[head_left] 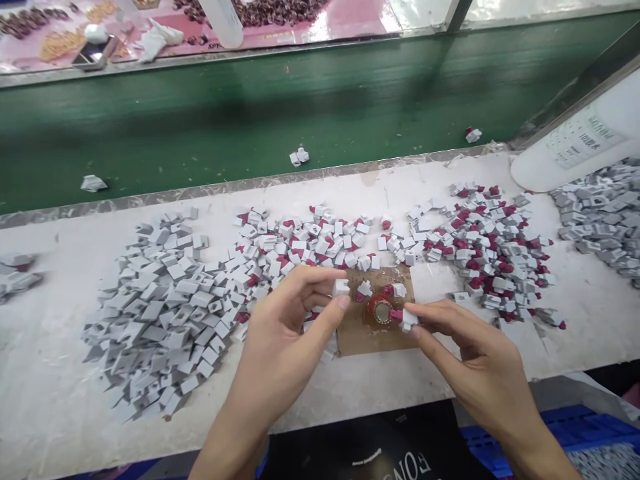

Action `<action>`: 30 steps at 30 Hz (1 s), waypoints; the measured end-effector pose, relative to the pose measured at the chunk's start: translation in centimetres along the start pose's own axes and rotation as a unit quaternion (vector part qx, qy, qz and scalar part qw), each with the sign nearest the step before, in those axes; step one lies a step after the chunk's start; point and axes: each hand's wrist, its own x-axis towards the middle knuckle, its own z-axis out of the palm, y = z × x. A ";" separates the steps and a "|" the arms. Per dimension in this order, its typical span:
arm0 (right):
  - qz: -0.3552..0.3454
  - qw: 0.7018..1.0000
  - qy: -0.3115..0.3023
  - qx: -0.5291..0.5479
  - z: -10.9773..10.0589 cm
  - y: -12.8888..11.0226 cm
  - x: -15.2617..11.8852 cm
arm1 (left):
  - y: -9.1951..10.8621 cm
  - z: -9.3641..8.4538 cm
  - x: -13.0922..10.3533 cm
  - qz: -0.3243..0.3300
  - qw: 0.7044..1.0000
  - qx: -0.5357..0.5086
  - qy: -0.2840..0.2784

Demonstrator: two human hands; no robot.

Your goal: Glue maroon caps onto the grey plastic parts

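Between the thumb and forefinger of my left hand [295, 333] is a small white block [341, 287]. My right hand [465, 347] pinches a white piece with a dark red part [409, 319]; its red end points left, at a small round cap-like dish [383, 311] with reddish liquid around it. Whether the red end touches the dish is hard to tell. The dish sits on a brown cardboard piece [367, 340], where two more white-and-red pieces [365, 289] lie behind it.
Plain grey-white blocks [160, 307] are heaped at the left. White-and-red pieces [480, 247] spread behind and right of my hands. A white bottle [575, 140] stands at the right. Beyond the table's back edge runs a green belt [210, 127] with a few loose pieces.
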 end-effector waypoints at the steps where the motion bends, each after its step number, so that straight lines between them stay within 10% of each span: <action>1: 0.017 0.999 0.005 0.027 -0.2 -0.1 0.1 | 0.1 0.4 0.0 -0.013 1.000 -0.014 -0.021; 12: 0.099 0.962 0.012 0.253 0.1 -0.3 2.2 | 0.5 4.7 0.9 -0.081 0.972 -0.170 -0.139; 25: 0.075 0.976 -0.049 0.197 -0.3 -1.4 4.5 | 0.8 3.0 2.1 0.030 0.985 0.014 -0.170; 30: 0.050 0.985 -0.132 0.095 -1.2 -1.7 10.1 | 2.4 2.3 6.7 0.047 0.980 0.082 -0.175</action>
